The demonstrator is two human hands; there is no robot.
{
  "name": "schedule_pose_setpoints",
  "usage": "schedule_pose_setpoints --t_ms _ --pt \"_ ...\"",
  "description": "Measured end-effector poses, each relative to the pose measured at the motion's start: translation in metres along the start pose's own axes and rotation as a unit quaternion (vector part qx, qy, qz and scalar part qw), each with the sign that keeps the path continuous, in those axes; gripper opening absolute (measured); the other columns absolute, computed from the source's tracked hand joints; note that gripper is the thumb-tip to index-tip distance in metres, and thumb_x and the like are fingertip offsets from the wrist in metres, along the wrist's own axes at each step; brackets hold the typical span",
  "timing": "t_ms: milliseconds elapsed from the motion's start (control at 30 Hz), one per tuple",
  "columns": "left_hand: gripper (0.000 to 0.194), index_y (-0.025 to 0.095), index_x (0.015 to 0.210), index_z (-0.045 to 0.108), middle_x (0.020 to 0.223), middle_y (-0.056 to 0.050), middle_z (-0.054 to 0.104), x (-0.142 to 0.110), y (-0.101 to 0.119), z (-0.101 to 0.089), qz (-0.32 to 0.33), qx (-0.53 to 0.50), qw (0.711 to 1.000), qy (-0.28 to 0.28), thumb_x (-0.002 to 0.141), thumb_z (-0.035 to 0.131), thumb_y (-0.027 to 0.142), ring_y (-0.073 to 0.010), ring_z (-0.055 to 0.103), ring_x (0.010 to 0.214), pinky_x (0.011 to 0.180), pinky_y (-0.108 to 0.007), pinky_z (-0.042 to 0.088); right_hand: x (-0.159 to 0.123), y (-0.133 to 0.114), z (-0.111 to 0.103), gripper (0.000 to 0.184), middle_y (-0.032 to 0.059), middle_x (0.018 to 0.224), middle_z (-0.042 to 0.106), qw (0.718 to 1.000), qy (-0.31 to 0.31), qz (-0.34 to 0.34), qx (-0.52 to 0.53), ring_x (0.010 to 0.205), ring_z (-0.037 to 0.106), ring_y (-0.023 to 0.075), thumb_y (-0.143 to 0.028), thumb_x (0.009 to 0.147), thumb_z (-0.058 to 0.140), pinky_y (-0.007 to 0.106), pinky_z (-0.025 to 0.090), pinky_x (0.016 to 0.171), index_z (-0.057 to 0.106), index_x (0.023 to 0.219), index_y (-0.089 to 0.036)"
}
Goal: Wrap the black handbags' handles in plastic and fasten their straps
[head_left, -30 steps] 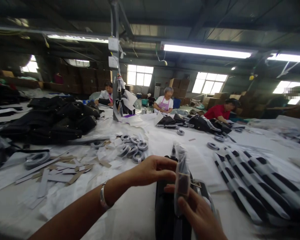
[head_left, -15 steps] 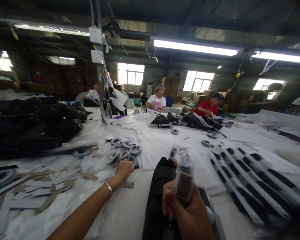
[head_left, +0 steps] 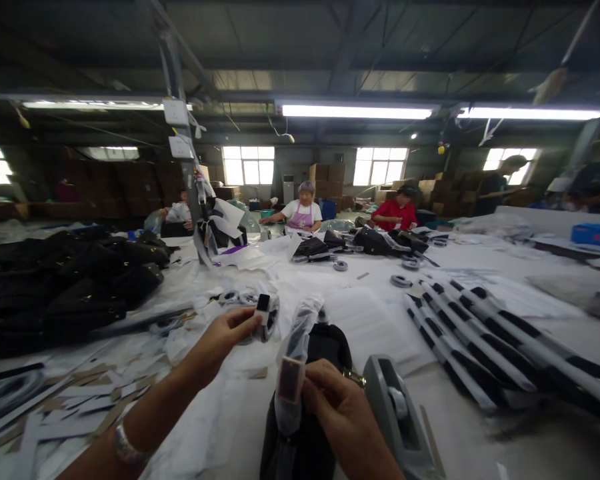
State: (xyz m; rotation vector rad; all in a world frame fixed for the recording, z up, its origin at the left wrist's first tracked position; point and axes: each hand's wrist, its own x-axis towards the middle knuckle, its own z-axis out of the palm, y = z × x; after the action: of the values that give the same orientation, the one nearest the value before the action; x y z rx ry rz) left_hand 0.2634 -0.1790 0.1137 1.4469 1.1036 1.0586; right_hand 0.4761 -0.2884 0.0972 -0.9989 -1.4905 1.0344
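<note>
In my left hand [head_left: 230, 331] is a coiled strap [head_left: 269, 323] with a black end, pinched between thumb and fingers above the table. My right hand [head_left: 341, 408] is closed on the edge of a handle wrapped in clear plastic [head_left: 294, 383]. That handle rises from a black bag [head_left: 331, 348], which stands upright in front of me. A grey tape dispenser [head_left: 397, 407] sits just right of the bag, close to my right hand. Behind my left hand lie more coiled straps [head_left: 229, 297], partly hidden by it.
Black bags [head_left: 65, 287] are heaped at the left, with cardboard and paper strips [head_left: 80, 400] nearer me. Several long black pieces banded with white wrap [head_left: 470, 340] lie at the right. Across the table [head_left: 350, 283] people sit working; a post [head_left: 190, 193] rises at the left.
My left hand has lifted a coiled strap from the pile and brought it toward the bag. The wrapped handle and my right hand have shifted left, uncovering the tape dispenser. The view has tilted up.
</note>
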Motion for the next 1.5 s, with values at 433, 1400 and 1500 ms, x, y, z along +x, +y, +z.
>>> schedule_pose_setpoints --t_ms 433,1400,1500 --pt "0.040 0.013 0.098 0.076 0.075 -0.006 0.074 -0.044 0.047 0.064 -0.065 -0.075 0.989 -0.109 0.069 0.081 0.040 -0.0184 0.066 0.070 0.066 -0.026 0.047 -0.019 -0.024 0.019 0.041 0.0054 0.100 0.075 0.986 0.149 -0.058 -0.049 0.083 0.069 0.0218 -0.039 0.087 0.062 0.028 0.055 0.076 0.063 0.124 -0.022" --pt "0.038 0.016 0.109 0.073 0.095 -0.009 0.076 -0.073 0.086 0.080 -0.099 -0.009 0.984 -0.149 0.083 0.069 0.043 -0.0228 0.069 0.085 0.078 -0.031 0.050 -0.031 -0.004 -0.005 0.040 0.0023 0.099 0.073 0.971 0.189 -0.144 0.004 0.088 0.068 0.0183 -0.022 0.085 0.068 0.027 0.053 0.085 0.063 0.125 -0.027" --pt "0.040 0.018 0.109 0.073 0.094 -0.007 0.077 -0.072 0.082 0.073 -0.105 -0.007 0.992 -0.075 0.078 0.074 0.043 -0.0225 0.070 0.083 0.077 -0.030 0.051 -0.043 0.028 -0.029 0.026 0.0063 0.104 0.073 0.965 0.250 -0.079 -0.006 0.092 0.069 0.0207 -0.030 0.093 0.056 0.031 0.054 0.085 0.068 0.115 -0.023"
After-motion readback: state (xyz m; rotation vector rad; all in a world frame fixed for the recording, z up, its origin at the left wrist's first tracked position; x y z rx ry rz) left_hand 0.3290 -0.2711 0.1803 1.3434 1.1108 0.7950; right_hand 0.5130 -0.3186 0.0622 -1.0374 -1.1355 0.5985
